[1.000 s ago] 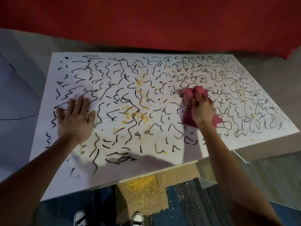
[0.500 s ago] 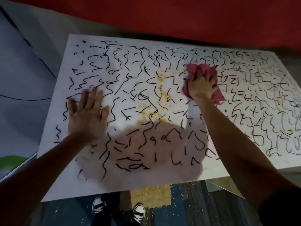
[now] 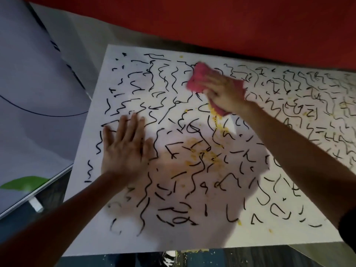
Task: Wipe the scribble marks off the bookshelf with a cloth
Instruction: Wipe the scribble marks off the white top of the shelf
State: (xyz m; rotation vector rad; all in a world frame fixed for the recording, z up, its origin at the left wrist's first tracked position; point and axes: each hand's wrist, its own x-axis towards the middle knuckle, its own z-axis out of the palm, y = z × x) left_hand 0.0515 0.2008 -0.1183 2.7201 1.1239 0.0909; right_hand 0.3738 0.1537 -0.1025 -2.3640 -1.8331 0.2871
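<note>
While scribbles (image 3: 205,210) cover the bookshelf (image 3: 279,236), the left hand (image 3: 125,151) lies spread — right hand (image 3: 223,91) grips the cloth (image 3: 196,79).

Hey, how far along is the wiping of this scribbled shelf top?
Done: almost nothing; no cleared patch shows, and black scribble marks cover the white bookshelf top. In hand: the right hand holds the pink cloth against the far middle, the left hand braced flat. Left: nearly all the marks, plus scattered yellow crumbs.
</note>
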